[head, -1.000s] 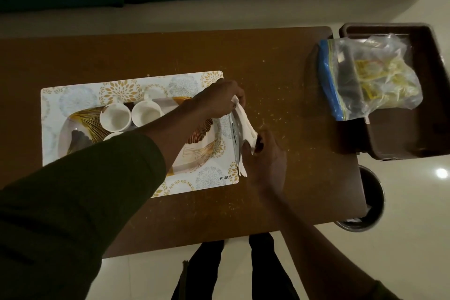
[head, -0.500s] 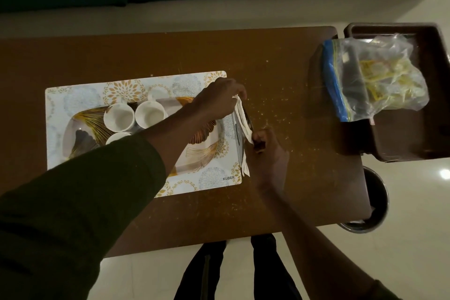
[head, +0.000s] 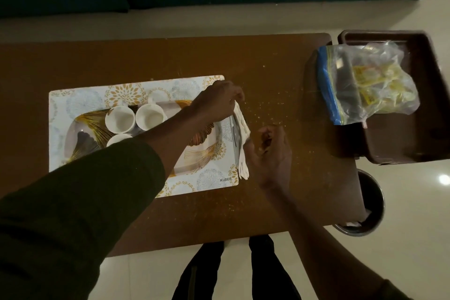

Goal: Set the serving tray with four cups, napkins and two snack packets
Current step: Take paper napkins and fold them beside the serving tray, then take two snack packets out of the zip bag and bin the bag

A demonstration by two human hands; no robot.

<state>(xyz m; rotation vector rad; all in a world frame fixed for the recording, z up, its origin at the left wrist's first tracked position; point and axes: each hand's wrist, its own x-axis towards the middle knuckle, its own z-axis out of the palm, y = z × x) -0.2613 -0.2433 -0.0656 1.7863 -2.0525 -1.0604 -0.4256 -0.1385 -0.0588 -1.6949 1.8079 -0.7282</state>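
Three white cups show on the serving tray (head: 80, 134), which has a gold leaf pattern: one cup (head: 120, 119), a second (head: 149, 115) and a third (head: 119, 139) half hidden by my left arm. White napkins (head: 241, 126) stand on edge at the tray's right end, against a thin metal piece. My left hand (head: 219, 102) pinches their top end. My right hand (head: 267, 151) touches their lower part on the right; its fingers are curled and blurred. Yellow snack packets sit in a clear zip bag (head: 370, 83) at the far right.
The tray rests on a flowered placemat (head: 80, 102) on a brown table (head: 267, 68) sprinkled with crumbs. The zip bag lies in a brown plastic bin (head: 414, 129) off the table's right end. A steel bucket (head: 372, 202) stands on the floor below it.
The napkins have been squeezed from a loose spread into a narrow upright bundle. My right hand's fingers have loosened and lifted a little. My left hand stays at the top.
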